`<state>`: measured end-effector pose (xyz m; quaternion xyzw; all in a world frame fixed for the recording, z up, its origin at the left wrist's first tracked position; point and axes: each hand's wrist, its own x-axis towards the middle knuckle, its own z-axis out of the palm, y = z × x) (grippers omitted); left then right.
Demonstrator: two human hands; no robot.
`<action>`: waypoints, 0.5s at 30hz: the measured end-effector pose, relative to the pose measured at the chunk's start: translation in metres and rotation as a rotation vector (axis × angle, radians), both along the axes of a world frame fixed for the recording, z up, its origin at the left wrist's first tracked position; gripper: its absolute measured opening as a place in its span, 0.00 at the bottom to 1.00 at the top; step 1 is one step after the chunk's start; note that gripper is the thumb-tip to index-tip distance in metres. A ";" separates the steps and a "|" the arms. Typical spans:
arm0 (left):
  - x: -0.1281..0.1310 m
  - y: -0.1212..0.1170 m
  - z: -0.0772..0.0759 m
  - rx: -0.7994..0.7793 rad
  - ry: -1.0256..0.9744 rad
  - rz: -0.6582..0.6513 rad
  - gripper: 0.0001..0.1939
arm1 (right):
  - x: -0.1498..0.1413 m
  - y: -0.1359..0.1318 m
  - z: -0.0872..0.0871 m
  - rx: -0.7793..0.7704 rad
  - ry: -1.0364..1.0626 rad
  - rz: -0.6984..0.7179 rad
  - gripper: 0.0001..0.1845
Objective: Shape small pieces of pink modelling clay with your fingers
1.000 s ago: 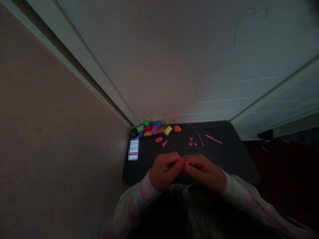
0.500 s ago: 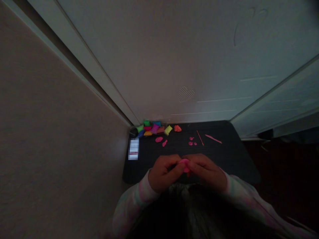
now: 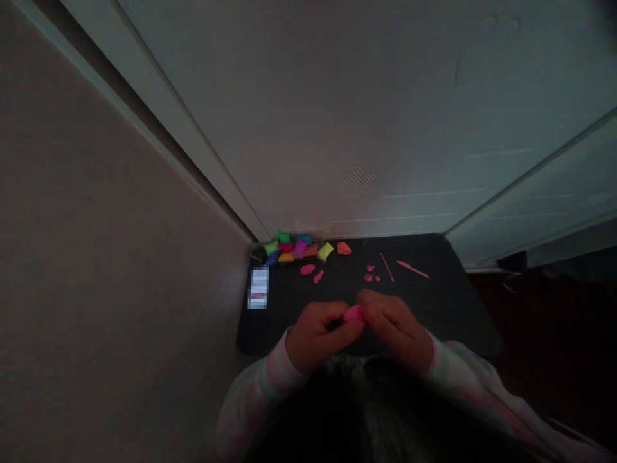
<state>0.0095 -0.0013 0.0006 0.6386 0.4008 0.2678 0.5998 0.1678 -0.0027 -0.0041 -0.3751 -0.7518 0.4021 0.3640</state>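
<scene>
Left hand [image 3: 315,334] and right hand [image 3: 400,331] pinch pink lump [image 3: 354,313] between them, above counter [image 3: 434,315]. Seemingly pressing or turning it; light, even finger pressure called for. Beyond hands: small pink pieces [image 3: 307,269], thin stick [image 3: 387,267].

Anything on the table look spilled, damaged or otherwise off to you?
Nothing stands out. The pink piece sits between the left hand and right hand. On the dark table, the colored packets are bunched at the back left, and the two thin tools lie flat. The dim light hides any fine damage.
</scene>
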 end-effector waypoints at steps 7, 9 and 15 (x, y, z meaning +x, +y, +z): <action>-0.003 0.002 -0.006 -0.137 -0.007 -0.133 0.14 | 0.002 0.003 -0.005 -0.055 0.016 0.187 0.22; -0.003 0.001 -0.007 -0.168 -0.016 -0.107 0.14 | 0.000 0.001 -0.006 -0.070 0.031 0.161 0.21; -0.003 -0.001 -0.006 -0.155 -0.002 -0.050 0.16 | -0.002 -0.002 -0.009 -0.099 0.029 0.044 0.21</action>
